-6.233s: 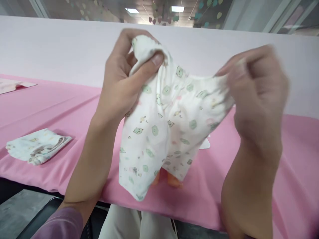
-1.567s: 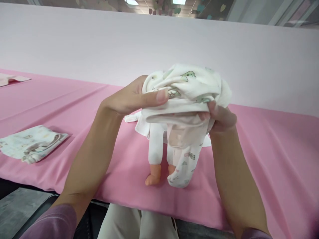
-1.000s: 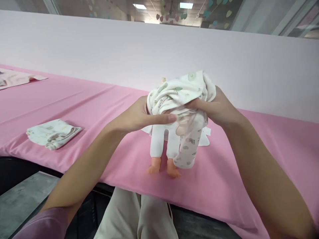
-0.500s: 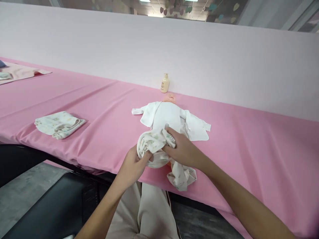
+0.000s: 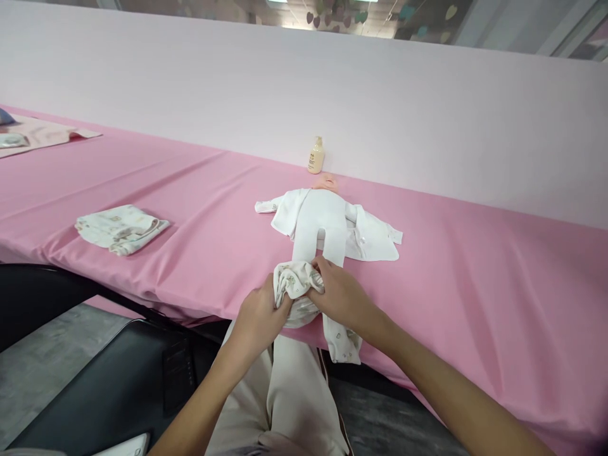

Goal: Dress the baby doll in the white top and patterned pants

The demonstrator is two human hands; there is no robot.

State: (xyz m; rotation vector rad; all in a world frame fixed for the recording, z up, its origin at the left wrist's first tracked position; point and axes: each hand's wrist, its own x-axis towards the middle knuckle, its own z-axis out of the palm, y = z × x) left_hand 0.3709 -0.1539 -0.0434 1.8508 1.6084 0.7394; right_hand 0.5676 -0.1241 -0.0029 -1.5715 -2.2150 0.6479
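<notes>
Both hands busy: left hand and right hand each pinch the bunched rim of the printed garment, thumbs up, fingers tucked underneath, set close together with just the gathered ring between them. Garment sits at the foot end of the doll, right by the near table edge; its loose leg trails down under my right hand. Doll's feet are out of sight behind hands and cloth, so I can't tell whether one is inside the ring. To do this well, I'd keep the roll short and the ring round, thumbs pushing outward so toes don't snag, line it up with one doll leg, and keep the other tube untwisted. Pull evenly both sides; a one-sided tug would probably skew the seam or drag the doll. Materials: garment looks like thin, soft knit, off-white with small green prints, and should crumple easily. Doll's leg covering is plain white, smooth, tube-shaped; the white jacket lies spread flat at its sides, stiffer looking. Pink cover is matte with long creases, likely slides a bit under load.
</notes>
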